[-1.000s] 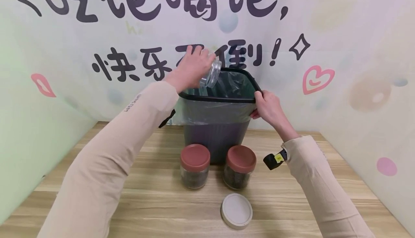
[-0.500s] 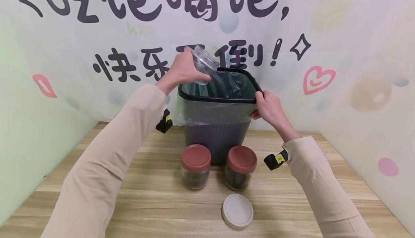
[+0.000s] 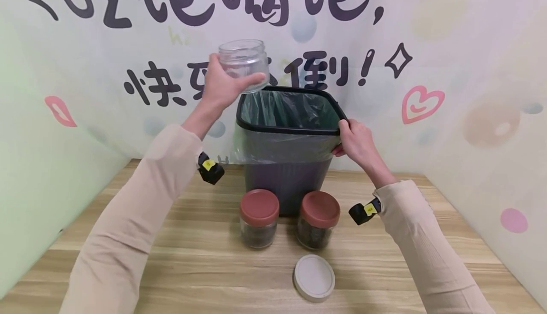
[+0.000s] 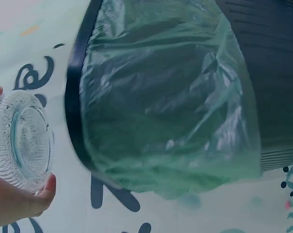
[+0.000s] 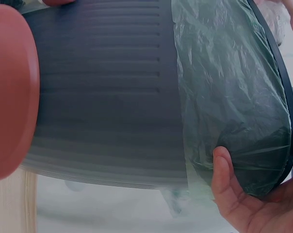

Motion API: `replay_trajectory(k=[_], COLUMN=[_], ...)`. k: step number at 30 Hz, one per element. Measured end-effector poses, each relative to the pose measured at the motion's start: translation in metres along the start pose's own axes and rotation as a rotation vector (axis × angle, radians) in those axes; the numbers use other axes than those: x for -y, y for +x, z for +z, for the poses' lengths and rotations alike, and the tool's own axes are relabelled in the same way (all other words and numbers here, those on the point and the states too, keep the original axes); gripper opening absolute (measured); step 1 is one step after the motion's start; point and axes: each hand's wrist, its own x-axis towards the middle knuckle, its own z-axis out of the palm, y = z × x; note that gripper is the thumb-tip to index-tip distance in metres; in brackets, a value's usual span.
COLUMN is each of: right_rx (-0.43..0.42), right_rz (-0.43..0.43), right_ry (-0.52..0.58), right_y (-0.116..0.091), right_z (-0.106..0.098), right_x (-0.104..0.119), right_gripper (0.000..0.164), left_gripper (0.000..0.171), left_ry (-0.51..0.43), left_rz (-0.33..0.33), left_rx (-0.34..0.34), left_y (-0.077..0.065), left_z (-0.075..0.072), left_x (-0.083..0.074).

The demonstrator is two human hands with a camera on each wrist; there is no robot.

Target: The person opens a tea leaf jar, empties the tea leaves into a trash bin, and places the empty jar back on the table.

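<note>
Above the far left corner of the bin (image 3: pixel 287 171), we hold the empty glass jar (image 3: pixel 244 64) upright in our left hand (image 3: pixel 220 88), mouth up, fingers and thumb curled round its ribbed wall. The left wrist view shows its base clear, with nothing inside. Our right hand (image 3: pixel 356 143) grips the right side of the bin's black rim, thumb over the edge and fingers pressed on the green liner bag (image 3: pixel 284 145) folded down outside.

We judge the emptying step to be over: the jar is turned upright and sits clear of the bin's opening, a little above and to the left of it. The next move, as we read it, calls for bringing the jar down to the counter (image 3: pixel 205 266) and pairing it with the loose grey lid (image 3: pixel 314 278) that lies flat at the near edge, right of centre. That needs a free hand, so the right would have to let go of the rim.

Two more jars with brown lids, the left one (image 3: pixel 258 219) and the right one (image 3: pixel 319 219), stand just in front of the bin, both dark with contents, below the hands and between them.
</note>
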Motion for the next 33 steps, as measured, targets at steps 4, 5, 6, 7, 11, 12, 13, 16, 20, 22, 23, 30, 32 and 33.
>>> replay_trajectory(k=[4, 5, 6, 7, 11, 12, 13, 16, 20, 22, 23, 30, 32, 33], right_rx=[-0.014, -0.017, -0.021, -0.027, -0.039, -0.044, -0.051, -0.07, -0.075, -0.07, -0.067, -0.032, -0.001, 0.014], right_rz=[-0.011, -0.018, -0.024, -0.03, -0.044, -0.045, -0.046, -0.047, -0.071, -0.094, -0.105, -0.187, -0.211, -0.224], right_ry=[0.013, 0.012, 0.012, 0.006, -0.025, -0.028, -0.033, -0.028, -0.038, -0.05, -0.061, -0.253, -0.301, -0.32], right_y=[-0.003, -0.003, -0.005, -0.006, -0.014, -0.017, -0.02, -0.031, -0.05, -0.061, -0.066, -0.104, -0.113, -0.117], right_z=[0.001, 0.001, 0.002, 0.002, 0.003, 0.003, 0.002, 0.001, 0.0, 0.001, 0.002, 0.013, 0.018, 0.02], right_x=[-0.001, -0.001, -0.001, -0.002, -0.006, -0.008, -0.01, -0.017, -0.032, -0.041, -0.045, -0.07, -0.077, -0.081], right_gripper=[0.047, 0.049, 0.051, 0.053, 0.059, 0.06, 0.061, 0.063, 0.062, 0.059, 0.057, 0.029, 0.021, 0.017], left_gripper=[0.085, 0.086, 0.085, 0.085, 0.084, 0.084, 0.084, 0.086, 0.085, 0.084, 0.084, 0.086, 0.086, 0.087], left_ry=[-0.073, -0.078, -0.09, -0.103, -0.131, -0.137, -0.129, -0.083, -0.03, -0.009, 0.003, 0.098, 0.118, 0.126], left_rz=[0.032, 0.032, 0.037, 0.045, 0.071, 0.078, 0.077, 0.062, 0.043, 0.026, 0.017, -0.052, -0.075, -0.084], left_rx=[-0.068, -0.079, -0.09, -0.097, -0.11, -0.105, -0.095, -0.053, 0.007, 0.041, 0.056, 0.153, 0.171, 0.182], left_y=[-0.008, -0.012, -0.015, -0.019, -0.04, -0.045, -0.051, -0.067, -0.088, -0.099, -0.104, -0.132, -0.137, -0.139], left_z=[-0.016, -0.02, -0.024, -0.028, -0.043, -0.047, -0.05, -0.057, -0.062, -0.064, -0.065, -0.069, -0.07, -0.071], left_x=[0.006, 0.009, 0.012, 0.016, 0.036, 0.042, 0.048, 0.067, 0.099, 0.115, 0.123, 0.166, 0.175, 0.179])
